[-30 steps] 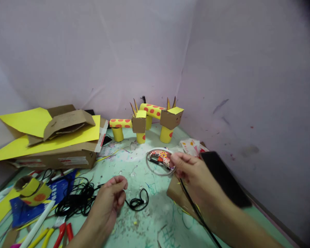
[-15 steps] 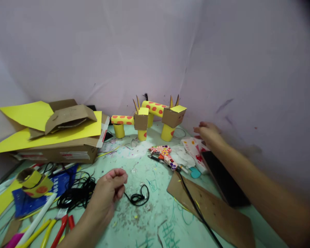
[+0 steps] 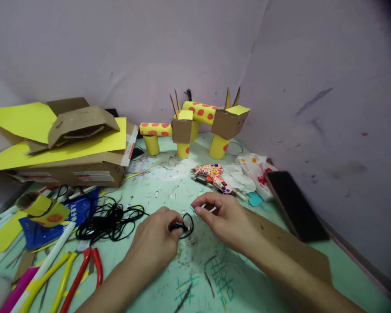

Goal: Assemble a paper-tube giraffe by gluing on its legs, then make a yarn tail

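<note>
My left hand [image 3: 159, 237] is closed on a small loop of black cord [image 3: 189, 225] above the table's middle. Just right of the loop hovers my right hand [image 3: 223, 219], its fingers curved and thumb slightly apart from the forefinger, with nothing visible between them. A tangled heap of the same black cord [image 3: 109, 222] lies to the left. Behind my hands stand two spotted yellow animal figures with cardboard heads, a smaller one [image 3: 182, 130] and a larger one [image 3: 230, 123]. A flower-patterned glue gun [image 3: 217, 174] rests in front of them.
At left are a cardboard box [image 3: 68, 169] under yellow sheets [image 3: 19, 119], a yellow spotted ring [image 3: 48, 211], and red-handled [image 3: 76, 278] and yellow-handled [image 3: 61, 282] tools. On the right, a black phone [image 3: 295, 204] lies beside a cardboard strip [image 3: 289, 243] and the wall.
My right hand has come back from the far right to beside the cord loop. My left hand has moved right and closed on the loop. The view has shifted slightly.
</note>
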The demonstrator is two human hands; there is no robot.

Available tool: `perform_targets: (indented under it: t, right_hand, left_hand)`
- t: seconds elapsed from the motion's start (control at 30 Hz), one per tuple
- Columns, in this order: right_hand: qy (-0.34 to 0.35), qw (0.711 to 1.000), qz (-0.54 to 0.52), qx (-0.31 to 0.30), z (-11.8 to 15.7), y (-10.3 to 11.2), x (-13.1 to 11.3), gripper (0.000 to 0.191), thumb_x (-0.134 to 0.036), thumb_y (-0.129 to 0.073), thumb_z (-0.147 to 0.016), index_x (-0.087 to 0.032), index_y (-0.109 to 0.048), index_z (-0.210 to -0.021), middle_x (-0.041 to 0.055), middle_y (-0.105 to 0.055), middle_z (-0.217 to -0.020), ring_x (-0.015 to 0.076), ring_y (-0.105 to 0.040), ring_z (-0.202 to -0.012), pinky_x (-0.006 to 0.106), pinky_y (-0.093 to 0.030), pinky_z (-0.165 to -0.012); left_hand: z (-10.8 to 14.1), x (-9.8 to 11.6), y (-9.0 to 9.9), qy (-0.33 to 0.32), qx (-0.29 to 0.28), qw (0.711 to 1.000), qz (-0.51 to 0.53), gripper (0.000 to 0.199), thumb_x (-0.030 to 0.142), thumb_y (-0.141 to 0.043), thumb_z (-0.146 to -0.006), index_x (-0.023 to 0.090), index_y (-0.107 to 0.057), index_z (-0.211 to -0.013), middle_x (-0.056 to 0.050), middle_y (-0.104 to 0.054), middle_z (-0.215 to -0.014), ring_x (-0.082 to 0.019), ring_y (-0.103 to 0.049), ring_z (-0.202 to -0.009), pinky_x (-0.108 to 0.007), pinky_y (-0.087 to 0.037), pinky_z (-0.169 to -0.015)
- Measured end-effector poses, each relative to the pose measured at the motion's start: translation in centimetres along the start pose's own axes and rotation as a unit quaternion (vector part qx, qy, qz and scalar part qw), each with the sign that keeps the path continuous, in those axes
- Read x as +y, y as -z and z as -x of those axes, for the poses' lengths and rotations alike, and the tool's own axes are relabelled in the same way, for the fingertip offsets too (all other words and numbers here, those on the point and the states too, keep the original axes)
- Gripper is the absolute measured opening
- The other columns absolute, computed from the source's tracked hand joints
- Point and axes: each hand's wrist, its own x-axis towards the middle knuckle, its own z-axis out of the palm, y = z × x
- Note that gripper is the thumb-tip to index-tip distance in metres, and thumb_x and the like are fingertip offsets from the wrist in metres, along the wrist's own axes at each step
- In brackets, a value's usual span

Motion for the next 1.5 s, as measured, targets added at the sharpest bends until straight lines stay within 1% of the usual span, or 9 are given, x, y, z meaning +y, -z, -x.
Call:
perform_targets:
  t: [0.17, 0.4, 0.7, 0.8, 0.97, 1.03, 1.17, 1.4, 1.5]
  right_hand:
    - [0.013, 0.999, -0.032, 0.021, -0.5, -0.5, 1.5, 0.014, -0.022, -0.056, -0.077, -0.022, -0.068, -0.084, 0.0004, -0.067, -0.075, 0.0126, -0.056, -0.063, 0.024, -0.044, -0.056]
    - [-0.042, 0.991, -0.125, 0.004, 0.6, -0.8, 1.4, 0.015, -0.02, -0.055, -0.076, -0.02, -0.068, -0.085, 0.0013, -0.064, -0.072, 0.0106, -0.051, -0.056, 0.023, -0.045, -0.052]
    - [-0.202, 0.942, -0.262, -0.058, 0.5, -1.2, -0.3, 0.006, -0.019, -0.062, -0.065, -0.015, -0.06, -0.07, -0.0055, -0.052, -0.052, 0.0059, -0.044, -0.037, 0.02, -0.037, -0.038]
    - [-0.166, 0.95, -0.261, -0.052, 0.6, -1.3, 0.0, 0.005, -0.018, -0.062, -0.064, -0.015, -0.058, -0.065, -0.0066, -0.048, -0.048, 0.0062, -0.043, -0.04, 0.019, -0.036, -0.04]
    - [-0.125, 0.959, -0.249, -0.055, 1.1, -1.1, 0.5, 0.006, -0.016, -0.056, -0.065, -0.017, -0.054, -0.06, -0.0073, -0.045, -0.045, 0.0066, -0.041, -0.041, 0.019, -0.037, -0.041]
    - [-0.117, 0.958, -0.255, -0.056, 1.2, -1.1, 0.4, 0.006, -0.017, -0.056, -0.065, -0.017, -0.054, -0.06, -0.0072, -0.046, -0.045, 0.0067, -0.042, -0.041, 0.019, -0.037, -0.041]
    - [-0.125, 0.94, -0.31, -0.062, 1.1, -1.2, 0.3, 0.008, -0.023, -0.063, -0.065, -0.015, -0.06, -0.065, -0.0041, -0.054, -0.052, 0.0067, -0.048, -0.043, 0.019, -0.039, -0.044]
    - [-0.146, 0.949, -0.278, -0.037, 0.9, -1.1, 0.5, 0.03, -0.03, -0.062, -0.07, -0.012, -0.068, -0.094, 0.0033, -0.066, -0.07, 0.0069, -0.051, -0.042, 0.022, -0.041, -0.046]
    - [-0.096, 0.972, -0.212, -0.039, 1.1, -1.0, 0.5, 0.026, -0.03, -0.063, -0.071, -0.014, -0.069, -0.091, 0.0014, -0.063, -0.064, 0.0089, -0.051, -0.046, 0.022, -0.04, -0.046]
  left_hand:
    - [0.0, 0.0, -1.0, -0.003, -0.008, 0.998, -0.064, 0.013, 0.014, -0.047, -0.075, 0.02, -0.058, -0.071, -0.002, -0.057, -0.08, -0.017, -0.052, -0.07, -0.028, -0.033, -0.063]
    - [-0.4, -0.3, -0.8, 0.061, 0.061, 0.992, 0.096, 0.012, 0.026, -0.047, -0.078, 0.02, -0.052, -0.069, 0.003, -0.049, -0.059, -0.014, -0.044, -0.057, -0.025, -0.033, -0.054]
    - [0.7, 1.0, -1.3, 0.04, 0.057, 0.981, 0.179, 0.019, 0.036, -0.047, -0.077, 0.02, -0.051, -0.068, 0.003, -0.048, -0.055, -0.012, -0.043, -0.05, -0.022, -0.034, -0.046]
    - [0.9, 1.2, -1.2, 0.029, 0.056, 0.981, 0.182, 0.018, 0.035, -0.049, -0.076, 0.019, -0.052, -0.067, 0.003, -0.047, -0.053, -0.011, -0.042, -0.048, -0.021, -0.033, -0.045]
    - [1.2, 1.3, -1.0, 0.063, 0.142, 0.953, 0.259, 0.027, 0.038, -0.058, -0.073, 0.019, -0.056, -0.093, 0.009, -0.038, -0.048, -0.009, -0.036, -0.043, -0.018, -0.029, -0.041]
    - [1.2, 1.4, -1.0, 0.061, 0.118, 0.953, 0.272, 0.032, 0.039, -0.06, -0.072, 0.018, -0.059, -0.096, 0.008, -0.041, -0.048, -0.009, -0.038, -0.044, -0.019, -0.031, -0.042]
    - [1.0, 1.9, -0.9, 0.071, 0.026, 0.957, 0.279, 0.027, 0.038, -0.061, -0.067, 0.015, -0.067, -0.079, 0.001, -0.056, -0.052, -0.012, -0.046, -0.049, -0.021, -0.038, -0.046]
    - [0.5, 2.2, -0.4, 0.114, 0.072, 0.952, 0.274, 0.021, 0.035, -0.059, -0.061, 0.015, -0.066, -0.059, -0.002, -0.06, -0.053, -0.013, -0.047, -0.051, -0.022, -0.038, -0.047]
    - [0.6, 2.2, -0.5, 0.101, 0.063, 0.955, 0.273, 0.021, 0.035, -0.059, -0.062, 0.015, -0.066, -0.059, -0.001, -0.06, -0.053, -0.012, -0.047, -0.051, -0.022, -0.038, -0.047]
